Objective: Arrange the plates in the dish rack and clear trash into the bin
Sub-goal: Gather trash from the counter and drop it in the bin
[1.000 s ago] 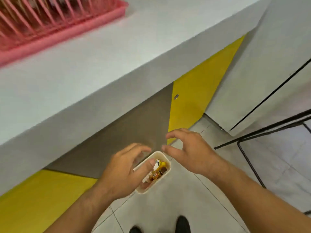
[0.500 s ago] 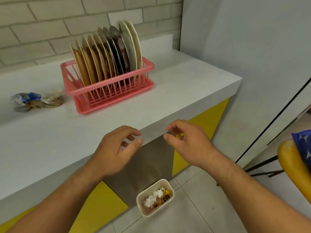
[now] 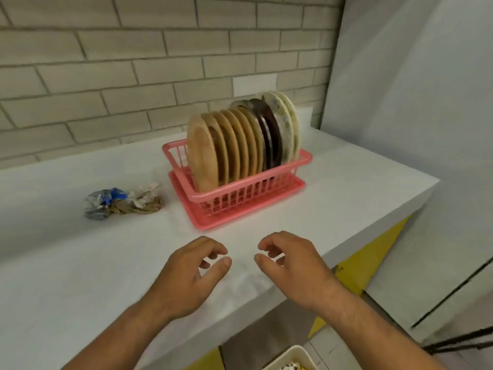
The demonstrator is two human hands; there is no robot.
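A pink dish rack stands on the white counter and holds several plates upright in a row, tan ones in front, dark and cream ones behind. Crumpled trash, silver-blue and brown wrappers, lies on the counter left of the rack. My left hand and my right hand hover over the counter's near part, fingers curled apart, holding nothing. The cream bin sits on the floor below the counter edge, only its rim and a bit of trash inside showing.
A brick wall runs behind the counter. A grey wall panel stands at the right. Yellow and grey cabinet fronts lie under the counter. Black metal legs show at the bottom right.
Both hands have risen from the bin on the floor to above the counter, still empty. The view has tilted up, so the rack and trash now sit in the middle.
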